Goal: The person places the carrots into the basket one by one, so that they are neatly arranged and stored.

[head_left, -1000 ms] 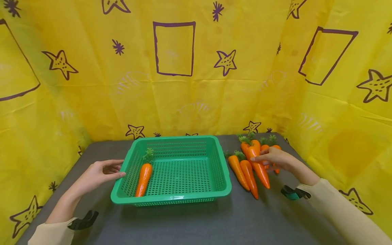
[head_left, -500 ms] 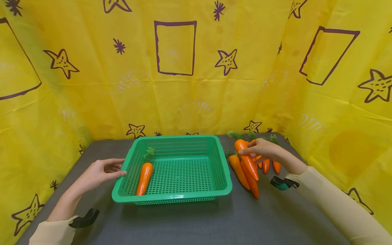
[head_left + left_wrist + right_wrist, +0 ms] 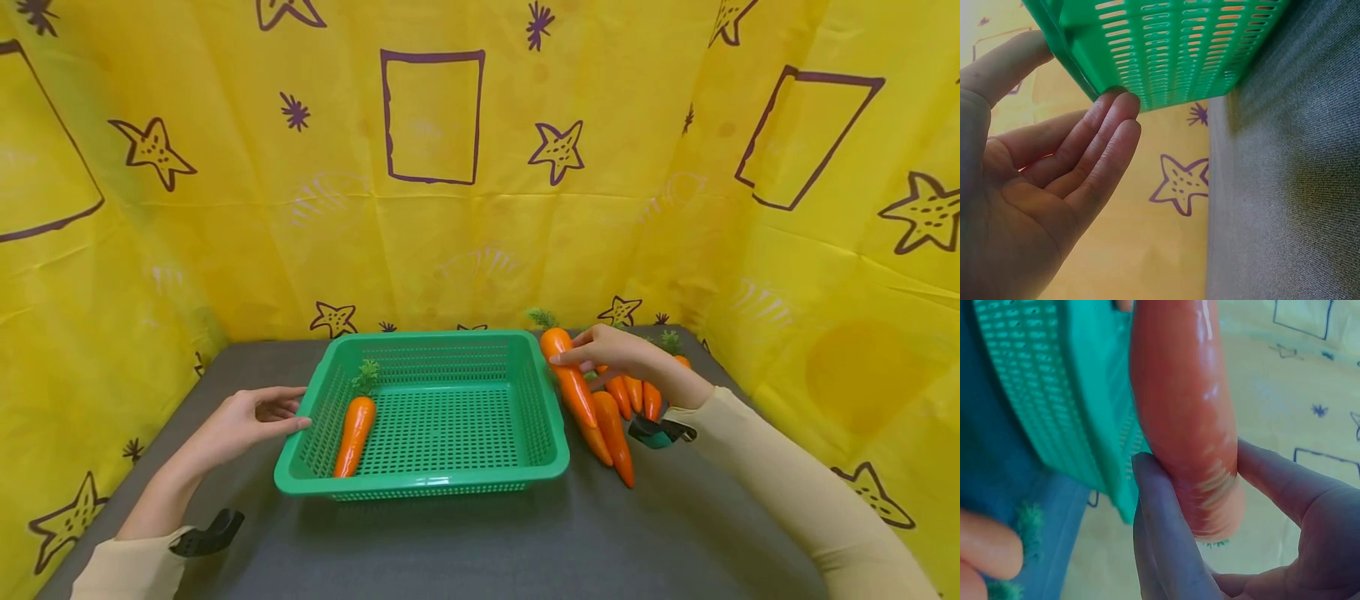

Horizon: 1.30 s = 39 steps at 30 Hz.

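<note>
My right hand pinches an orange carrot with a green leafy top between thumb and fingers. That carrot is held at the right rim of a green plastic basket, tip pointing down and to the right. In the right wrist view, the thumb and fingers press its thick end from opposite sides. My left hand rests at the basket's left rim, thumb tip and index fingertip on it; the left wrist view shows the other fingers fairly straight beside the wall. Inside the basket, at its left, lies one carrot.
Several more carrots lie right of the basket, partly behind the right hand and the held carrot. A dark grey cloth covers the table. Yellow curtains with drawn stars enclose the back and sides.
The right hand has lifted one carrot off the pile and carried it left to the basket's right rim. The left hand and the basket have stayed in place.
</note>
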Motion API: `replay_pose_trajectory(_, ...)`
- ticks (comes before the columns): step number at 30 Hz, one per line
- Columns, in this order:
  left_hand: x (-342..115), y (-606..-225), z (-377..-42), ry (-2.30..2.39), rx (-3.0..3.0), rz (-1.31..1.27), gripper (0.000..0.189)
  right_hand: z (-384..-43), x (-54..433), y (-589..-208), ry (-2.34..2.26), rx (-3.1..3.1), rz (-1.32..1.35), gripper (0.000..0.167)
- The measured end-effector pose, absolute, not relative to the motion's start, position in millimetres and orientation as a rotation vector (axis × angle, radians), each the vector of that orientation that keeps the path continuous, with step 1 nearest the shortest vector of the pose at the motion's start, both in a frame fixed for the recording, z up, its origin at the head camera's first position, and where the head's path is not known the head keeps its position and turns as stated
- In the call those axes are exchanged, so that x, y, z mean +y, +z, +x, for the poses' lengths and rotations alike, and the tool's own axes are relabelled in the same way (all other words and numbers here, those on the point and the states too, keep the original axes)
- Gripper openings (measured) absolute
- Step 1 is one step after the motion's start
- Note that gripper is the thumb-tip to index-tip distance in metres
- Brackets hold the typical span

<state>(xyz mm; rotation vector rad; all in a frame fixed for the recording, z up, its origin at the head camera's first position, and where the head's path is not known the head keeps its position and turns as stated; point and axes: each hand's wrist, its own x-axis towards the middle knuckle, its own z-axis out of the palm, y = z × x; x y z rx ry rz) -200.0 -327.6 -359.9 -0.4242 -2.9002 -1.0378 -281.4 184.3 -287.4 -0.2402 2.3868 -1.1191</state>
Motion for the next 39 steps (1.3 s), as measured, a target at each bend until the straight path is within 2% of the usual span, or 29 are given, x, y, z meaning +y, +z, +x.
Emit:
replay_pose_trajectory(5,-327.5,-360.2,-198.6,-1.045,-2.901,-0.419,0.057,-284.8,168.3,-282.7,-1.139,2.342,-0.25,0.062)
replay_pose_trajectory(8,-327.6,-360.6,-198.8,-1.041,-2.901,-0.414,0.057,-286.9,158.0,-280.7,-1.172,2.295,-0.258,0.067)
replay_pose_trajectory(25,-326.4,-360.2,-198.3,-1.004,-2.911,-0.395,0.058,-294.8,102.0,-292.0,-1.216,2.191,-0.295,0.044)
replay_pose_trajectory(33,-327.2,-359.1,-196.8,-0.988,-2.912,-0.396,0.059,-297.9,74.0,-300.0,-1.207,2.169,-0.322,0.047)
replay_pose_trajectory(39,-327.8,-359.6,-198.3,-0.991,-2.917,-0.39,0.06,-297.6,55.3,-301.2,-1.224,2.134,-0.334,0.041)
